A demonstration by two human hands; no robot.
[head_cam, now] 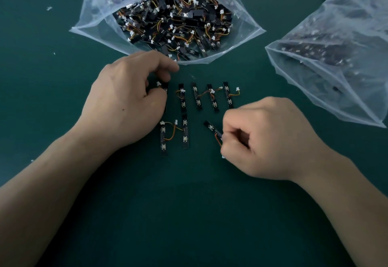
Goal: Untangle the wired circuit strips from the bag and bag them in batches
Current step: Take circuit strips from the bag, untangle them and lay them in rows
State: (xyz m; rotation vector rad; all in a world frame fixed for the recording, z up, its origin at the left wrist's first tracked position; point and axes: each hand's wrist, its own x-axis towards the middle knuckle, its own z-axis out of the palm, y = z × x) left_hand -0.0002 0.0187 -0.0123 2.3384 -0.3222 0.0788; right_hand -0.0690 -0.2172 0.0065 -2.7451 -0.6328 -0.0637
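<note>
Seen from above, a person works at a dark green table point(189, 214). At the far side an open clear bag point(92, 21) is full of tangled strips point(178, 25), black with orange and yellow wires. A second bag point(336, 67), also filled, lies to the right.

Six laid strips point(213, 98) sit between the hands in two rough rows, four above and two below. The left hand point(130, 98) curls its fingers round an end strip point(165, 89) at the left of the upper row, just below the bag's mouth. The right hand point(266, 138) pinches a held strip point(212, 129) by its wired end, the other end pointing up and left.

This looks like the sorting step, with freed strips being lined up into a batch. Next, the held strip probably needs setting beside the lower pair, its wire clear of the neighbours. One upper wire already lies across the next strip and could snag.
</note>
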